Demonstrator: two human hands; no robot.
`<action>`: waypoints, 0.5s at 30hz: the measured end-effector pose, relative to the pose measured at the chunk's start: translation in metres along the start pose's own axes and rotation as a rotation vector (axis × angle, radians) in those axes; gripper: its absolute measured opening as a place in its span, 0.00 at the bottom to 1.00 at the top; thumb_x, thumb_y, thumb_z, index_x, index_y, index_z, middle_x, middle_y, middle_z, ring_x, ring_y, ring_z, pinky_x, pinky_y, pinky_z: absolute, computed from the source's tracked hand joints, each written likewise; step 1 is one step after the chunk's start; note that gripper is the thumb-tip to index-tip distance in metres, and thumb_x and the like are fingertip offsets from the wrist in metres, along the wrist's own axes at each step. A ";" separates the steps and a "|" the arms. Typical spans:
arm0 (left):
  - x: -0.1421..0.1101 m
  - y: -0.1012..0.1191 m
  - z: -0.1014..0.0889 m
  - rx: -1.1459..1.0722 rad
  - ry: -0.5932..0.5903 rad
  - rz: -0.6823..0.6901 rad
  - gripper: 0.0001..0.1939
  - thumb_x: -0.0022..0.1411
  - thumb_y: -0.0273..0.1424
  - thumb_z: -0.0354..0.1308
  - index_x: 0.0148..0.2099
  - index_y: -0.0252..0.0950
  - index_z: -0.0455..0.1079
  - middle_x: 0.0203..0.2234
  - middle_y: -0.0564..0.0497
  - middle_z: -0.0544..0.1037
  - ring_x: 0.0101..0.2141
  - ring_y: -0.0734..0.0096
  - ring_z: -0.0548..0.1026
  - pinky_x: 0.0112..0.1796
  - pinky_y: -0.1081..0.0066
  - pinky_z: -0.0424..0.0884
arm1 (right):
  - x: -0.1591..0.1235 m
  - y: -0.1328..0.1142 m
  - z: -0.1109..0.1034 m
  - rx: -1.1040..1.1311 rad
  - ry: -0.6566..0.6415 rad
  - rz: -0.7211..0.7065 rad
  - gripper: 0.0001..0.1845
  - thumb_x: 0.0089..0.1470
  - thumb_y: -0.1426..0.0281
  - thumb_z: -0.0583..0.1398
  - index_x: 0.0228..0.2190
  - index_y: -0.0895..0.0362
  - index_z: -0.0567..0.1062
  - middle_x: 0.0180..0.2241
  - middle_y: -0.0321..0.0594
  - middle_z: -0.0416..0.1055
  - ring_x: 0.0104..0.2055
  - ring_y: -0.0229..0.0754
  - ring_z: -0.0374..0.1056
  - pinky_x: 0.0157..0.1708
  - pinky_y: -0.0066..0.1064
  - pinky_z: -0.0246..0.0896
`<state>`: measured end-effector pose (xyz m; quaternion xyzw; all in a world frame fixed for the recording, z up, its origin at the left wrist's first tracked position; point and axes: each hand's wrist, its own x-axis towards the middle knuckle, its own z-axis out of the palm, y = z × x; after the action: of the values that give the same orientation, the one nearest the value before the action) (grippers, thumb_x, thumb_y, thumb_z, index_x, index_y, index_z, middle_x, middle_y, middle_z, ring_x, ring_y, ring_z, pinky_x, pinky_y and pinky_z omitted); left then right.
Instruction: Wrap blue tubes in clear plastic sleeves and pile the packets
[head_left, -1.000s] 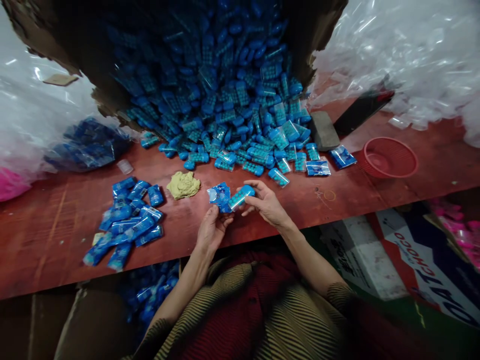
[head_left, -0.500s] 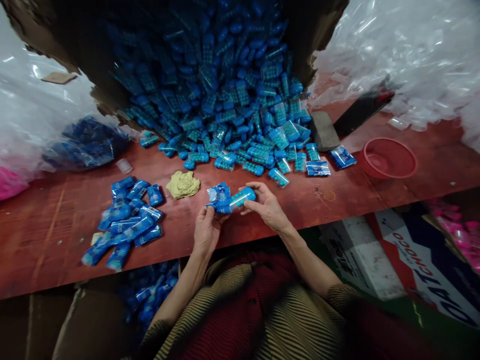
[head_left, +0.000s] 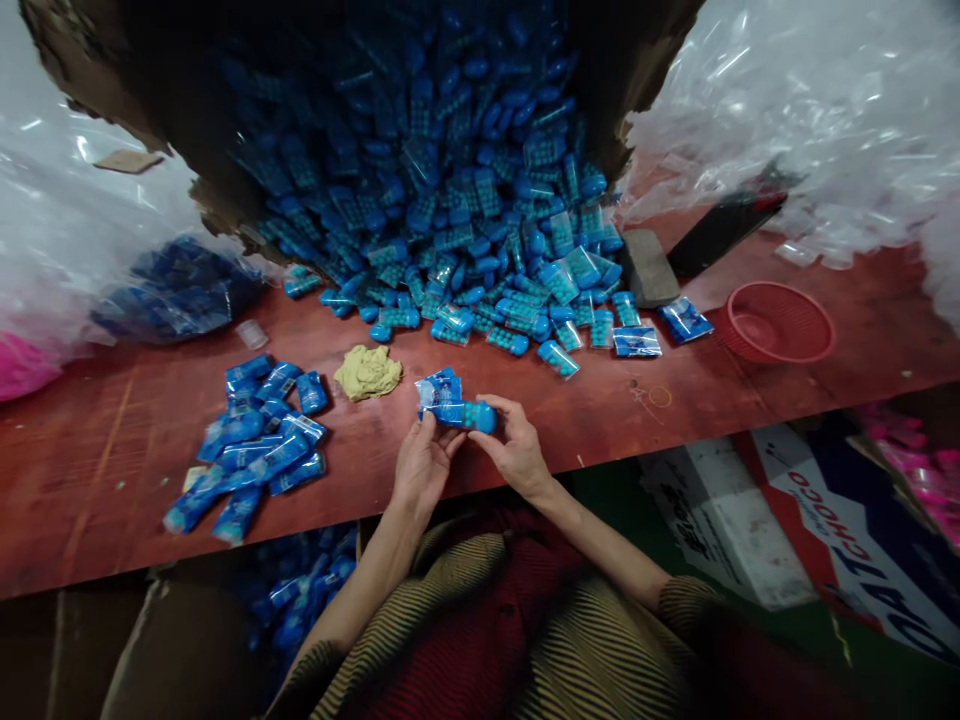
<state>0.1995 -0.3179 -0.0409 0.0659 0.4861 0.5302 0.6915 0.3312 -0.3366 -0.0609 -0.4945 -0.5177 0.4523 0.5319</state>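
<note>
Over the front edge of the red table, my left hand (head_left: 421,460) is closed on blue printed wrapper sleeves (head_left: 442,397). My right hand (head_left: 517,448) grips the blue-capped end of a small clear container (head_left: 478,416) filled with turquoise balls. The container's other end is inside the sleeve's right opening, so only the cap and a short stretch of balls show. Left of my hands lies a crumpled pale yellow lump (head_left: 368,373). Farther left is a pile of containers in blue sleeves (head_left: 262,440).
A torn cardboard box (head_left: 637,80) spills many unwrapped containers (head_left: 465,240) across the back. At right are a grey block (head_left: 649,268), flat blue packets (head_left: 637,341) and a red plastic basket (head_left: 780,320). Clear plastic bags (head_left: 810,110) crowd the back corners. Cartons (head_left: 750,520) stand below the table.
My right hand has moved left and slightly down, pushing the container deeper into the wrapper sleeve. Less of the container shows now. My left hand still holds the sleeves in nearly the same place.
</note>
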 end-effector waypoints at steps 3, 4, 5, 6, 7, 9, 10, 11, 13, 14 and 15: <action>-0.001 0.003 0.003 -0.003 0.009 -0.035 0.09 0.52 0.29 0.64 0.35 0.34 0.68 0.28 0.52 0.78 0.29 0.72 0.77 0.33 0.72 0.74 | -0.008 0.006 0.004 -0.103 -0.016 -0.099 0.20 0.51 0.68 0.61 0.46 0.50 0.66 0.50 0.42 0.67 0.55 0.46 0.62 0.57 0.43 0.57; -0.001 0.005 0.004 0.006 0.015 -0.039 0.08 0.52 0.27 0.63 0.35 0.34 0.69 0.27 0.52 0.78 0.28 0.73 0.77 0.33 0.72 0.73 | -0.009 0.006 0.004 -0.100 -0.035 -0.105 0.20 0.51 0.68 0.61 0.46 0.50 0.67 0.50 0.42 0.67 0.56 0.46 0.61 0.58 0.43 0.56; -0.001 0.006 0.005 0.017 0.023 -0.045 0.06 0.52 0.26 0.63 0.34 0.33 0.69 0.27 0.52 0.78 0.28 0.73 0.76 0.33 0.72 0.74 | -0.010 0.005 0.003 -0.079 -0.056 -0.090 0.21 0.50 0.68 0.62 0.47 0.50 0.67 0.50 0.42 0.67 0.55 0.46 0.62 0.57 0.42 0.57; -0.001 0.007 0.005 0.030 0.029 -0.056 0.05 0.53 0.25 0.62 0.34 0.33 0.69 0.27 0.51 0.78 0.27 0.74 0.76 0.33 0.72 0.74 | -0.010 0.003 0.003 -0.042 -0.077 -0.055 0.22 0.49 0.67 0.63 0.47 0.51 0.67 0.50 0.42 0.67 0.53 0.46 0.63 0.56 0.42 0.59; -0.001 0.009 0.005 0.040 0.033 -0.069 0.04 0.54 0.24 0.60 0.34 0.33 0.69 0.27 0.51 0.78 0.27 0.74 0.76 0.34 0.72 0.74 | -0.009 0.000 0.002 0.012 -0.098 -0.003 0.22 0.49 0.67 0.63 0.47 0.51 0.67 0.49 0.42 0.68 0.51 0.45 0.66 0.52 0.41 0.63; 0.000 0.012 0.004 0.044 0.030 -0.096 0.04 0.56 0.21 0.57 0.35 0.33 0.70 0.28 0.50 0.79 0.28 0.73 0.77 0.34 0.72 0.74 | -0.006 -0.004 -0.001 0.157 -0.121 0.126 0.20 0.50 0.66 0.61 0.46 0.52 0.68 0.45 0.40 0.69 0.42 0.42 0.70 0.43 0.38 0.70; 0.000 0.013 0.004 0.038 0.019 -0.106 0.05 0.57 0.20 0.56 0.36 0.33 0.70 0.29 0.50 0.79 0.29 0.73 0.77 0.34 0.72 0.75 | -0.005 -0.006 -0.002 0.238 -0.124 0.190 0.18 0.51 0.65 0.60 0.45 0.52 0.69 0.42 0.39 0.70 0.38 0.40 0.70 0.37 0.36 0.72; 0.000 0.014 0.004 0.028 0.000 -0.116 0.07 0.58 0.20 0.55 0.38 0.33 0.70 0.31 0.49 0.79 0.31 0.72 0.77 0.35 0.71 0.75 | -0.003 -0.007 -0.003 0.312 -0.121 0.243 0.16 0.51 0.64 0.60 0.43 0.52 0.69 0.39 0.38 0.71 0.34 0.38 0.71 0.33 0.35 0.73; 0.000 0.016 0.006 0.008 -0.038 -0.134 0.08 0.58 0.19 0.53 0.40 0.32 0.70 0.34 0.46 0.79 0.35 0.69 0.78 0.37 0.71 0.75 | -0.003 -0.007 -0.003 0.395 -0.081 0.299 0.14 0.51 0.64 0.60 0.41 0.53 0.70 0.35 0.36 0.70 0.31 0.37 0.70 0.28 0.33 0.73; 0.000 0.016 0.007 0.003 -0.046 -0.142 0.08 0.59 0.19 0.52 0.40 0.31 0.70 0.35 0.45 0.79 0.36 0.68 0.78 0.38 0.70 0.75 | -0.004 -0.005 -0.002 0.393 -0.051 0.294 0.14 0.50 0.64 0.60 0.40 0.53 0.69 0.35 0.36 0.70 0.30 0.36 0.70 0.28 0.32 0.73; 0.000 0.017 0.009 0.002 -0.044 -0.148 0.08 0.59 0.19 0.52 0.40 0.31 0.70 0.35 0.45 0.79 0.37 0.67 0.78 0.39 0.70 0.74 | -0.006 -0.004 0.000 0.365 -0.021 0.270 0.13 0.51 0.64 0.60 0.39 0.53 0.69 0.36 0.37 0.70 0.31 0.36 0.70 0.29 0.32 0.73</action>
<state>0.1949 -0.3073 -0.0262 0.0420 0.4746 0.4756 0.7394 0.3307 -0.3433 -0.0580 -0.4500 -0.3619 0.6106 0.5419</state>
